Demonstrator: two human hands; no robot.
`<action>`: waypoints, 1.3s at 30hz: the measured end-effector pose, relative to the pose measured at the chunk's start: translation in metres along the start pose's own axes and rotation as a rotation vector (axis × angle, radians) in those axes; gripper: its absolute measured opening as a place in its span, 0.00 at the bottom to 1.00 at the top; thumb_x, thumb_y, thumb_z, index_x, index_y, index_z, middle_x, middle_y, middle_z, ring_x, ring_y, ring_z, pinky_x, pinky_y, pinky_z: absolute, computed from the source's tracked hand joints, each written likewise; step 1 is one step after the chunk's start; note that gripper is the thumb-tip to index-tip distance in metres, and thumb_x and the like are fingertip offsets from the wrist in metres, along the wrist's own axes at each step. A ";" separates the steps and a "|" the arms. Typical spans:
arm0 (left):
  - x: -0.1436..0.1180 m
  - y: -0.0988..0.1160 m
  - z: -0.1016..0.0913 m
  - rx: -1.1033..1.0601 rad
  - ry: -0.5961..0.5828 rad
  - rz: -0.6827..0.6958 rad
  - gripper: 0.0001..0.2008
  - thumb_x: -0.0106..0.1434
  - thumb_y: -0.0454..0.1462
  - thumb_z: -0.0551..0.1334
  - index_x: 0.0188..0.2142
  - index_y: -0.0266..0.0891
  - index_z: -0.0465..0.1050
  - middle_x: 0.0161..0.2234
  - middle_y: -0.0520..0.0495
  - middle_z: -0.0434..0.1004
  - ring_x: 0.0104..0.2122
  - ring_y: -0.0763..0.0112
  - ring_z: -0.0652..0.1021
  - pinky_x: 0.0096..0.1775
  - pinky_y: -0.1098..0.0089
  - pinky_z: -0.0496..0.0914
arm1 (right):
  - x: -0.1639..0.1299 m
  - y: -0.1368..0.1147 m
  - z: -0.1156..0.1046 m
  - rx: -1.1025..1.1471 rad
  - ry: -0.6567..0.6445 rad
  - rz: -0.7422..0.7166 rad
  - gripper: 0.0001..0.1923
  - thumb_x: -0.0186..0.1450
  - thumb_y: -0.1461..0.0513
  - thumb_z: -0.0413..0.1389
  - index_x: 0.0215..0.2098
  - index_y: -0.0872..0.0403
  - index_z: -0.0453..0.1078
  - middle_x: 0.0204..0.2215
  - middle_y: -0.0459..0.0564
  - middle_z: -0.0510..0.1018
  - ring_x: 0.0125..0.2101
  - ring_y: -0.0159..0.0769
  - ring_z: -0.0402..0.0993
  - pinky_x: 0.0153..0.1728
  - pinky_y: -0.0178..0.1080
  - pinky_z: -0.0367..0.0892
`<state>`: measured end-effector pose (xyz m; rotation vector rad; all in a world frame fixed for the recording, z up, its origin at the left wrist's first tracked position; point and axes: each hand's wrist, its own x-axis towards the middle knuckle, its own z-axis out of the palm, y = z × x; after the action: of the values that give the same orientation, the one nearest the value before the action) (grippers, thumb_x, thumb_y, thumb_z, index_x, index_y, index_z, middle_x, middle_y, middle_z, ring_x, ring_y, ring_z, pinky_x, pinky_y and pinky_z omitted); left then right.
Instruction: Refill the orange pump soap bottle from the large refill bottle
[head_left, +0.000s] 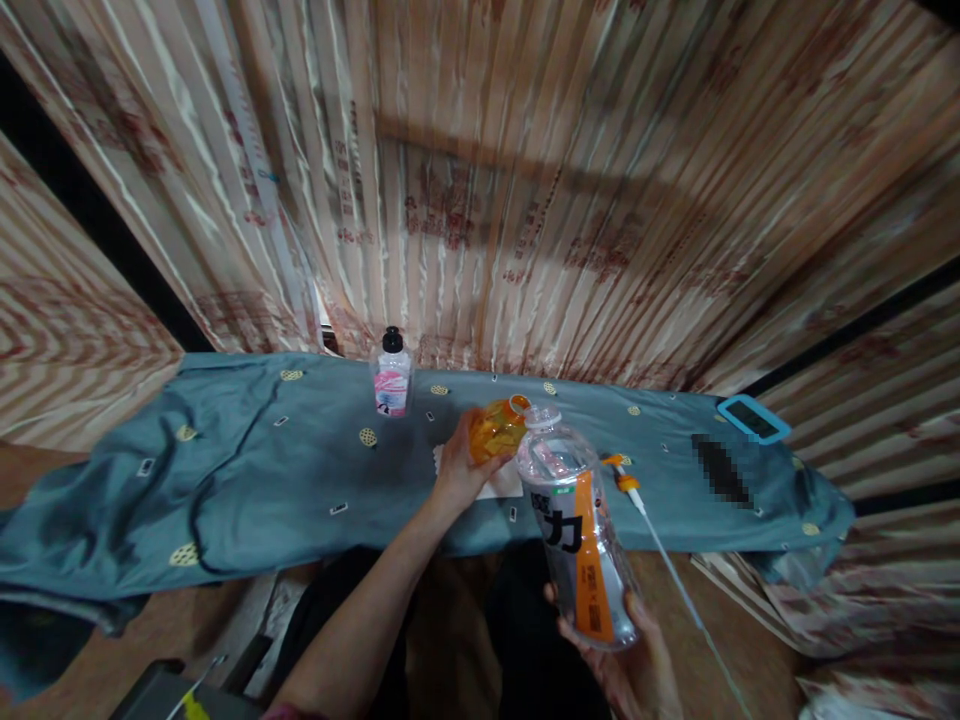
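My left hand grips a small orange bottle, tipped so its open mouth sits against the neck of a large clear plastic bottle. That big bottle has an orange and white label with dark characters, and my right hand holds it from below, tilted toward the orange one. Both are held over the front part of a table covered in a teal patterned cloth. A white paper lies on the cloth under my left hand.
A small bottle with a black cap and pink label stands at the back of the table. An orange-tipped pump tube lies right of the big bottle. A blue-edged phone lies at the far right. Striped curtains hang behind.
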<state>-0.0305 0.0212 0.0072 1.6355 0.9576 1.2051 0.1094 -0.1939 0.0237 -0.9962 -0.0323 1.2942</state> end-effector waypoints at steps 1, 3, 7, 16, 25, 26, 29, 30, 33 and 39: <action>0.000 0.001 0.000 -0.003 0.000 -0.008 0.29 0.52 0.39 0.72 0.52 0.42 0.65 0.49 0.43 0.79 0.49 0.56 0.80 0.53 0.56 0.74 | -0.002 -0.001 0.001 0.001 0.007 0.006 0.21 0.47 0.51 0.73 0.38 0.48 0.83 0.38 0.57 0.86 0.36 0.54 0.84 0.33 0.42 0.80; 0.001 0.002 0.000 -0.011 -0.002 -0.024 0.30 0.52 0.38 0.72 0.52 0.42 0.65 0.50 0.42 0.79 0.50 0.56 0.79 0.54 0.55 0.74 | -0.006 -0.004 0.001 -0.001 0.020 0.017 0.21 0.48 0.51 0.73 0.38 0.49 0.83 0.38 0.57 0.86 0.37 0.55 0.84 0.33 0.43 0.80; 0.001 0.002 0.001 -0.015 -0.008 -0.037 0.30 0.51 0.38 0.73 0.52 0.42 0.65 0.51 0.40 0.78 0.51 0.54 0.79 0.55 0.53 0.73 | -0.011 -0.008 0.000 -0.022 0.032 0.013 0.21 0.48 0.51 0.73 0.38 0.49 0.83 0.38 0.59 0.86 0.36 0.54 0.84 0.33 0.43 0.80; 0.001 -0.006 0.001 0.007 -0.005 -0.024 0.30 0.52 0.39 0.72 0.52 0.43 0.65 0.50 0.42 0.79 0.49 0.53 0.80 0.53 0.52 0.73 | -0.021 -0.014 0.003 -0.047 0.025 0.004 0.22 0.49 0.49 0.72 0.39 0.49 0.83 0.39 0.58 0.86 0.38 0.54 0.84 0.35 0.44 0.80; 0.002 -0.007 0.001 0.043 0.002 0.009 0.30 0.51 0.41 0.72 0.52 0.41 0.66 0.49 0.42 0.80 0.48 0.55 0.81 0.51 0.55 0.75 | -0.026 -0.017 0.002 -0.071 0.011 0.018 0.23 0.47 0.47 0.72 0.39 0.47 0.83 0.40 0.54 0.86 0.40 0.54 0.84 0.38 0.46 0.80; 0.003 -0.007 0.000 0.038 -0.006 0.009 0.31 0.50 0.41 0.73 0.52 0.41 0.66 0.49 0.42 0.80 0.48 0.55 0.81 0.51 0.55 0.75 | -0.026 -0.017 0.002 -0.075 0.014 0.014 0.23 0.48 0.47 0.72 0.39 0.47 0.83 0.40 0.54 0.86 0.40 0.54 0.84 0.38 0.46 0.80; 0.004 -0.007 0.000 0.009 -0.028 0.006 0.33 0.50 0.42 0.73 0.53 0.40 0.67 0.50 0.41 0.80 0.50 0.54 0.80 0.53 0.55 0.74 | -0.027 -0.017 0.004 -0.079 0.032 0.007 0.23 0.46 0.47 0.72 0.38 0.48 0.83 0.39 0.54 0.86 0.39 0.54 0.84 0.38 0.46 0.80; 0.004 -0.007 -0.001 0.001 -0.032 0.005 0.33 0.50 0.42 0.73 0.54 0.39 0.67 0.51 0.41 0.79 0.51 0.53 0.80 0.53 0.55 0.74 | -0.028 -0.017 0.004 -0.076 0.036 0.007 0.24 0.46 0.47 0.73 0.38 0.48 0.83 0.39 0.54 0.86 0.39 0.54 0.84 0.38 0.46 0.80; 0.004 -0.007 -0.002 -0.011 -0.036 0.009 0.34 0.50 0.42 0.73 0.55 0.38 0.66 0.52 0.41 0.79 0.51 0.54 0.80 0.54 0.55 0.73 | -0.030 -0.018 0.005 -0.066 0.031 0.012 0.24 0.46 0.47 0.73 0.38 0.50 0.83 0.39 0.57 0.86 0.39 0.55 0.84 0.38 0.46 0.80; 0.004 -0.004 -0.003 0.015 -0.033 -0.006 0.32 0.50 0.41 0.73 0.54 0.41 0.67 0.50 0.43 0.80 0.50 0.55 0.80 0.53 0.56 0.74 | -0.032 -0.020 0.005 -0.043 0.002 0.019 0.23 0.49 0.48 0.72 0.39 0.49 0.83 0.41 0.57 0.86 0.41 0.56 0.83 0.40 0.47 0.79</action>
<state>-0.0324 0.0270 0.0050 1.6577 0.9526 1.1659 0.1112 -0.2158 0.0549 -1.0368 -0.0488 1.3147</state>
